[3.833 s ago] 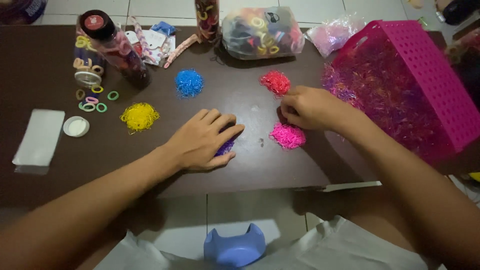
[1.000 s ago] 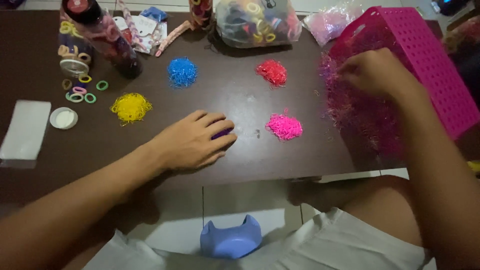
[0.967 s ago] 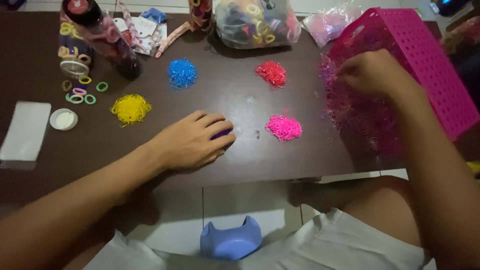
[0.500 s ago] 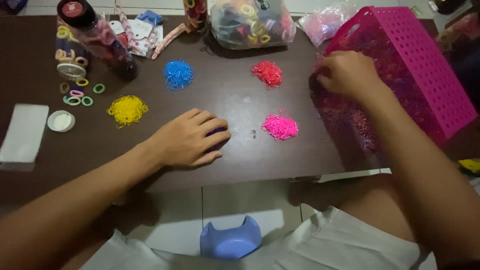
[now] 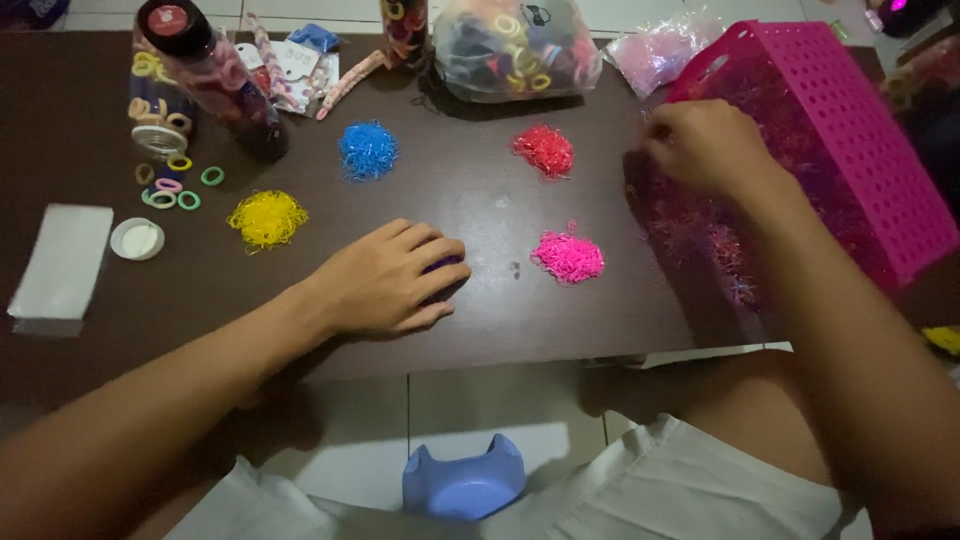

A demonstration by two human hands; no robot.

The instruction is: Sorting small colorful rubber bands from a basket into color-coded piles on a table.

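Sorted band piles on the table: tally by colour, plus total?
Yellow pile: 1
Blue pile: 1
Red pile: 1
Pink pile: 1
Purple pile: 1, mostly hidden under the left hand
Total: 5 sorted piles.
The right hand is in the unsorted mixed heap spilling from the pink basket, not counted.

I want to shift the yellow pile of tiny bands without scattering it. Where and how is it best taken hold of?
Probably pinch the yellow pile across its whole loose mound, fingertips closing in from opposite edges, coming straight down from above. It lies flat and tangled on the dark table with bare surface around it. The left hand is nearest, though it rests over a purple pile.
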